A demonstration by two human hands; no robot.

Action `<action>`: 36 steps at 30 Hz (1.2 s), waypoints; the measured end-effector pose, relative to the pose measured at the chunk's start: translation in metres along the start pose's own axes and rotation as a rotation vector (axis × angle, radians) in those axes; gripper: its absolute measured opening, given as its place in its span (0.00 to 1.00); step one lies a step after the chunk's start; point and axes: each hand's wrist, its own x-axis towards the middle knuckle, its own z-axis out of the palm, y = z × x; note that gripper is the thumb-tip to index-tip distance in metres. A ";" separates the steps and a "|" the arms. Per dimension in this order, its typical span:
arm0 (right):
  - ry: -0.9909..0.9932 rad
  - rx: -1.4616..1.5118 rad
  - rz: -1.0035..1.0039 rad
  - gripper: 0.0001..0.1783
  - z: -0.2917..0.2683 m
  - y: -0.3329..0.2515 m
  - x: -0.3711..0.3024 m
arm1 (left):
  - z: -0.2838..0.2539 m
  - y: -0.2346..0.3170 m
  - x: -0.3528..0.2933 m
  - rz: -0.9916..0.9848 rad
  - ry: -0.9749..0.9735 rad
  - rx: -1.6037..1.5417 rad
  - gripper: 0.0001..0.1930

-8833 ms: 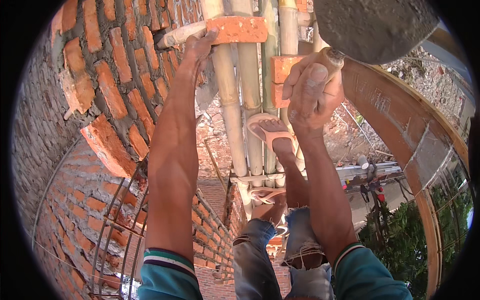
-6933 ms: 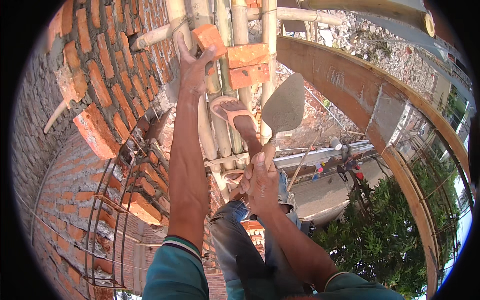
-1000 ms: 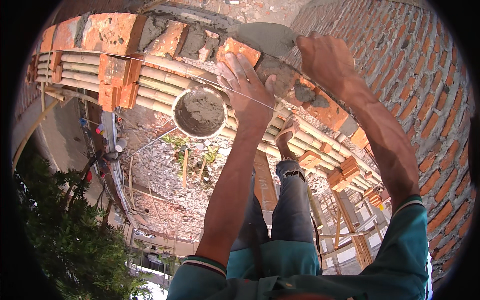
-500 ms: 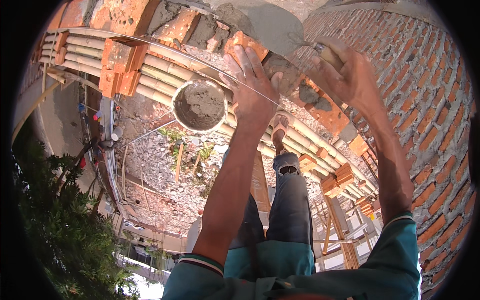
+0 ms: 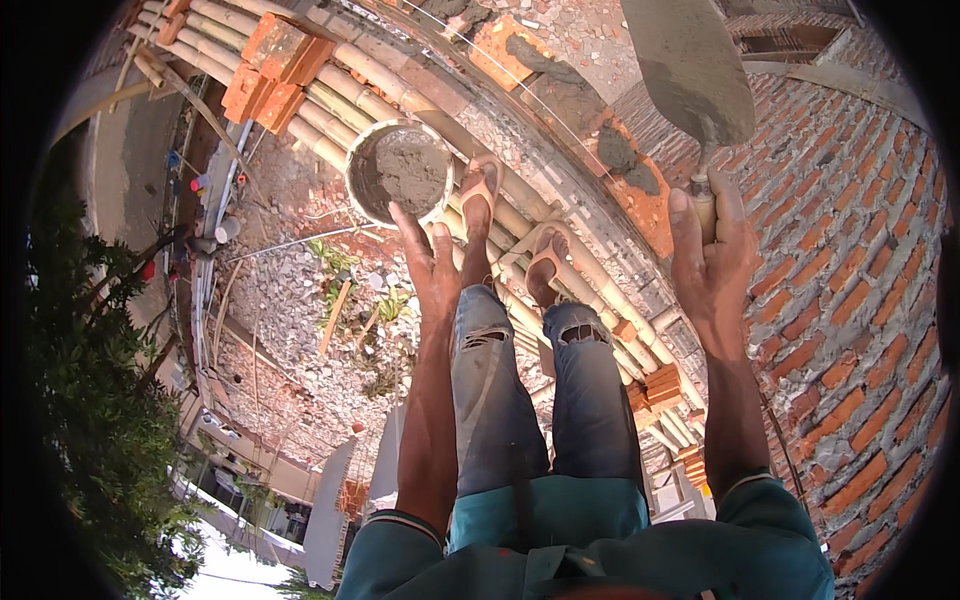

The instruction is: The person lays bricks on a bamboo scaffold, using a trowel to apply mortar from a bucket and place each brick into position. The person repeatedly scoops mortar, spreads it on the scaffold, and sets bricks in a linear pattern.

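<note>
A brick wall fills the side from 2 to 4 o'clock, its rough joints running close to the right forearm. Bamboo poles cross from 10 to 5 o'clock, laid side by side, apparently as a walkway, since both sandalled feet stand on them. At 1 o'clock lies an unfinished brick course, with grey mortar on its top. The brick stack towards 10 o'clock sits on the poles, likely to keep spare bricks within reach. Near 11 o'clock, the mortar bucket stands against the poles, probably kept close to the feet for easy scooping; its underside is hidden.

The trowel is at 1 o'clock, blade up and coated grey. The right hand, at 3 o'clock, is closed around its handle, thumb alongside, perhaps to steer the blade, with the forearm rising from 5 o'clock. The left hand, well apart from it, holds nothing: fingers loose, pointing up to the bucket's rim; contact there is unclear. A thin string line runs along the course, seemingly as a guide.
</note>
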 end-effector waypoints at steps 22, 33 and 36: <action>-0.189 -0.105 0.216 0.24 0.167 0.055 -0.020 | -0.049 -0.098 -0.185 -0.698 0.118 -0.721 0.46; -0.323 -0.195 0.470 0.22 0.184 0.086 -0.039 | -0.059 -0.091 -0.173 -0.707 0.215 -0.664 0.41; -0.379 -0.231 0.468 0.23 0.184 0.094 -0.062 | -0.061 -0.094 -0.173 -0.679 0.224 -0.784 0.41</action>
